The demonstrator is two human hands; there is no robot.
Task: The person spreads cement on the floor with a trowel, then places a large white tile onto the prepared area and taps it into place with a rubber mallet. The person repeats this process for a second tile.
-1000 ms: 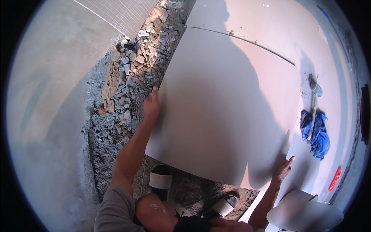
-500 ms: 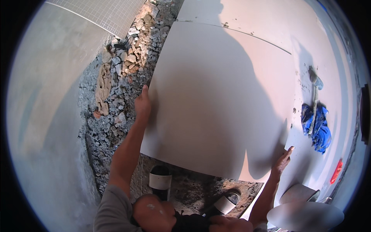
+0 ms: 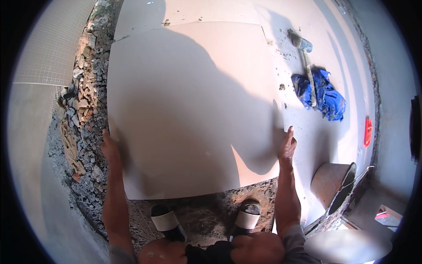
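Observation:
A large pale rectangular tile fills the middle of the view, its far edge meeting another pale tile. My left hand is closed around its left edge, thumb up, with the fingers mostly hidden. On the right edge, my right hand grips it the same way, thumb along the outside. My head and body cast a broad shadow over the tile. Its near edge lies just beyond my two sandalled feet, which stand on rough soil. Whether the tile rests flat or is slightly raised, I cannot tell.
Stone rubble runs along the left, with crumpled brown material on it. To the right, a mallet lies with its handle over a blue plastic sheet or bag. A red object and a tipped bucket are farther right.
My view has turned, so the tile and the things around it appear rotated and farther left. Both hands still hold the tile's side edges.

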